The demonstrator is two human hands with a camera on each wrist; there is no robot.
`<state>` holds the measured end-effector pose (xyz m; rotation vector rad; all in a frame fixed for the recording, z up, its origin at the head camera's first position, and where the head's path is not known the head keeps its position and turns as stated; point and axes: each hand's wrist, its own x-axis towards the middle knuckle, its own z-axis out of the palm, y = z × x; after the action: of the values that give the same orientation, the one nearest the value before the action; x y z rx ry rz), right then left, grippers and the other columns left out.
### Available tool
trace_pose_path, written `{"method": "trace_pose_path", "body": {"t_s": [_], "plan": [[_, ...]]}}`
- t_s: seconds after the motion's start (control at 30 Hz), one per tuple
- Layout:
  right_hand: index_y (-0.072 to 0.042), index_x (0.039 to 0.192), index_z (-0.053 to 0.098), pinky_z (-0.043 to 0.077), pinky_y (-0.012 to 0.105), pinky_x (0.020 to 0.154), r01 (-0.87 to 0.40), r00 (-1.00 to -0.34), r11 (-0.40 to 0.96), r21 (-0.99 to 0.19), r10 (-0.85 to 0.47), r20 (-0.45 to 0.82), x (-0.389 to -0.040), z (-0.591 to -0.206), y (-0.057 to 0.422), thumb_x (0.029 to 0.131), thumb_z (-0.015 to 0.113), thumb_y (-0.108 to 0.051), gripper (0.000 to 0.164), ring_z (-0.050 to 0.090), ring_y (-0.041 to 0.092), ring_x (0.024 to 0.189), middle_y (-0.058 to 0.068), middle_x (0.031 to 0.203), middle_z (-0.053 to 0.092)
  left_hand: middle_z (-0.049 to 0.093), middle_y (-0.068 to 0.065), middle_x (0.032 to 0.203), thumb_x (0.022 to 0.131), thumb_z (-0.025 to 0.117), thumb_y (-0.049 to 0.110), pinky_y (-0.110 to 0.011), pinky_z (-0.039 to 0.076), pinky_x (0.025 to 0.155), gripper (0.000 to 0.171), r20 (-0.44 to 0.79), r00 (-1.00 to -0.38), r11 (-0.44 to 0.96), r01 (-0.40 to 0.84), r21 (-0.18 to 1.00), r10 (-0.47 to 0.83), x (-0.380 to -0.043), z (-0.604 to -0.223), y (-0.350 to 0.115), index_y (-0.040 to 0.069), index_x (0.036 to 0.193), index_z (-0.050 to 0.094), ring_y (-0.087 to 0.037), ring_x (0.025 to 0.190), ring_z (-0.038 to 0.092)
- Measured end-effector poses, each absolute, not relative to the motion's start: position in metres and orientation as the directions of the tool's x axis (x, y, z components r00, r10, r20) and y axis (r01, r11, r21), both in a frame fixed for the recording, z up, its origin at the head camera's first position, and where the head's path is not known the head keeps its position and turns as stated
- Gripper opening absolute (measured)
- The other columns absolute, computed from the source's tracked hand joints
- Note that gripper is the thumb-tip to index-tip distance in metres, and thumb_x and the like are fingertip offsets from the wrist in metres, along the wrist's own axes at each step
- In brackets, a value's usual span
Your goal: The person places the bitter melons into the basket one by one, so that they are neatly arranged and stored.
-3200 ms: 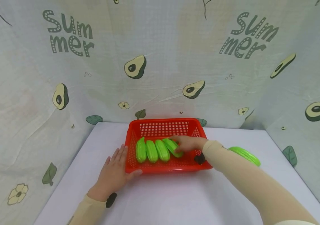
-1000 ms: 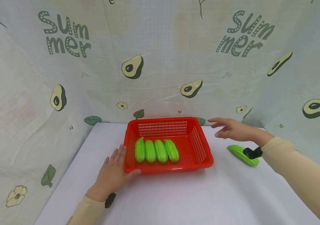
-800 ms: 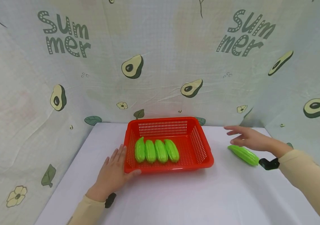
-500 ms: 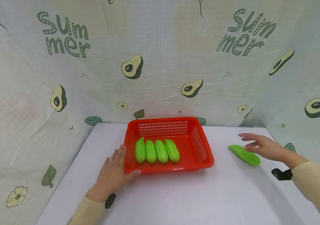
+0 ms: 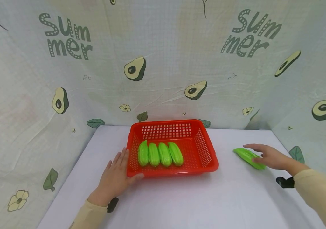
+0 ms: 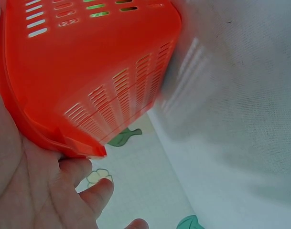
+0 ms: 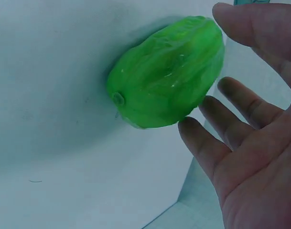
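Note:
At the table's right side lies a bright green ridged gourd (image 5: 248, 157). My right hand (image 5: 270, 156) reaches over its near end, thumb and fingers spread to either side. In the right wrist view the fingertips (image 7: 188, 125) are right at the gourd's side, not closed round it. A red slotted plastic basket (image 5: 200, 170) stands mid-table with several similar green gourds (image 5: 165, 155) side by side in its left part. My left hand (image 5: 114, 178) rests at the basket's front left corner, fingers straight along the left side, thumb along the front. In the left wrist view the palm lies against the rim.
The white table (image 5: 174, 203) is enclosed at the back and sides by a cloth (image 5: 163, 57) printed with avocados and leaves. The basket's rim and wall (image 5: 205, 144) stand between the loose gourd and those inside.
My right hand has let go of a gourd in the basket, lifted out over the right rim, and come down to the loose gourd. My left hand has stayed at the basket corner.

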<state>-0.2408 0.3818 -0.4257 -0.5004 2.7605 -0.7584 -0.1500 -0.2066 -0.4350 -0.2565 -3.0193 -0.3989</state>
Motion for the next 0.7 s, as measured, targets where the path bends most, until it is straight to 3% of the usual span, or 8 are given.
{"method": "trace_pose_path", "body": {"t_s": [0.43,0.7], "plan": [[-0.009,0.142,0.055,0.046,0.068,0.09,-0.204,-0.916,0.852,-0.482,-0.34,-0.214,-0.244,-0.439,0.377,0.084,0.077,-0.006,0.061,0.05,0.056,0.116,0.035,0.141,0.044,0.024,-0.018,0.161,0.079,0.05,0.084,-0.069,0.025,0.108,0.117,0.111,-0.982,0.951,0.179,0.251,0.156,-0.149,-0.433,-0.206,0.0,0.157,0.024,-0.044,0.145,0.024],[-0.01,0.143,0.053,0.046,0.068,0.088,-0.19,-0.908,0.855,-0.483,-0.34,-0.244,-0.246,-0.441,0.378,0.084,0.077,-0.006,0.064,0.048,0.058,0.117,0.035,0.142,0.042,0.024,-0.019,0.161,0.08,0.054,0.081,-0.069,0.025,0.108,0.115,0.114,-0.98,0.951,0.185,0.249,0.16,-0.148,-0.433,-0.205,-0.001,0.156,0.024,-0.044,0.145,0.024]]}}
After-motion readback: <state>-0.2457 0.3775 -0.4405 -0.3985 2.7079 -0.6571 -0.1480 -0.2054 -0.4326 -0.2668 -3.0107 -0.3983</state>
